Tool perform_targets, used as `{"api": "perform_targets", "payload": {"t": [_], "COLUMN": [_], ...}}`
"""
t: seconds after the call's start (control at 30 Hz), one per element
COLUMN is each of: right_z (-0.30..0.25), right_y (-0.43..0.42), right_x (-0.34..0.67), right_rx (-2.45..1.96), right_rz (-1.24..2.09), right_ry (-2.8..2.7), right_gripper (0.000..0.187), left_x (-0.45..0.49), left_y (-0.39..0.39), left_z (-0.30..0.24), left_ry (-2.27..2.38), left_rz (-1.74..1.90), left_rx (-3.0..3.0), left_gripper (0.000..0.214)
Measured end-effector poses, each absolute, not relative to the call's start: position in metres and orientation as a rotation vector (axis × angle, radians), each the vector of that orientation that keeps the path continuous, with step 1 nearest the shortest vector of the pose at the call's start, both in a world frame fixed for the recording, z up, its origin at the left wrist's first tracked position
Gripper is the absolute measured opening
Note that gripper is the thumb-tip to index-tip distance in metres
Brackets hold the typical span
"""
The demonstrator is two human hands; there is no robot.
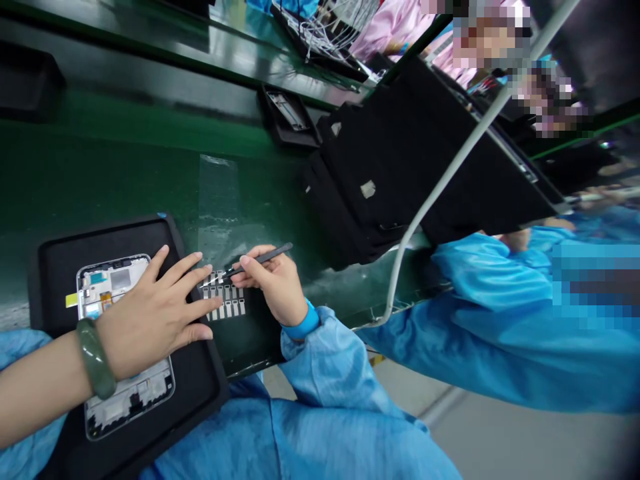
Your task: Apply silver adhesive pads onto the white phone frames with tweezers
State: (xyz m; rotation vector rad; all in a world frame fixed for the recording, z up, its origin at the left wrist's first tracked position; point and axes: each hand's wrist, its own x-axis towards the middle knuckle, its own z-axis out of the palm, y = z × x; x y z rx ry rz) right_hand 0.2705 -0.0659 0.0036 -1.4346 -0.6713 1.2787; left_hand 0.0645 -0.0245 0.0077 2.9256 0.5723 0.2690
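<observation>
My right hand [273, 280] grips dark tweezers [265, 257], their tips over a sheet of small silvery stickers [227, 303] laid in rows on the green table. Stretched across an opened tablet-like device [130, 407], my left hand [155, 310] has its fingers spread, with the fingertips at the left edge of the stickers. The device shows white and metal inner parts and a yellow tab on its left side. It lies in a black tray [200, 393], partly hidden under my left hand and forearm.
Stacked black trays [345, 193] stand to the right, behind a pale cable [440, 180]. A small black tray [307, 137] holding a part sits farther back. Clear film [219, 190] lies on the green table [125, 180]. A co-worker's blue sleeve [480, 340] is at right.
</observation>
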Motion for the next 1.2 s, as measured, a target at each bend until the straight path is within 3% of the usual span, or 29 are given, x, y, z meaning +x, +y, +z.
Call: {"api": "perform_targets", "payload": {"t": [0.2,0.33,0.6,0.8,1.0,1.2], "right_z": [0.027,0.043,0.066,0.042,0.018,0.017], "right_y": [-0.059,-0.049,-0.024,0.012,0.020,0.010], "right_x": [0.261,0.238,0.204,0.188,0.175,0.171], "right_rx": [-1.223,-1.073,-0.942,-0.965,-1.096,-1.178], "right_rz": [1.282,1.380,1.553,1.510,1.599,1.496], "right_ry": [-0.662,-0.736,-1.100,-1.021,-1.023,-1.111], "right_gripper": [0.027,0.027,0.024,0.029,0.039,0.034], "left_x": [0.059,0.045,0.002,-0.036,-0.049,-0.046], "left_y": [-0.026,-0.025,-0.018,-0.007,-0.007,-0.012], "left_z": [0.015,0.036,0.051,0.029,0.007,0.008], "left_ry": [0.674,0.922,1.025,1.165,1.006,1.024], "left_rz": [0.462,0.600,0.555,0.560,0.522,0.475], "left_rx": [2.693,2.245,2.039,2.279,2.631,2.649], "left_gripper": [0.038,0.027,0.031,0.033,0.043,0.045]}}
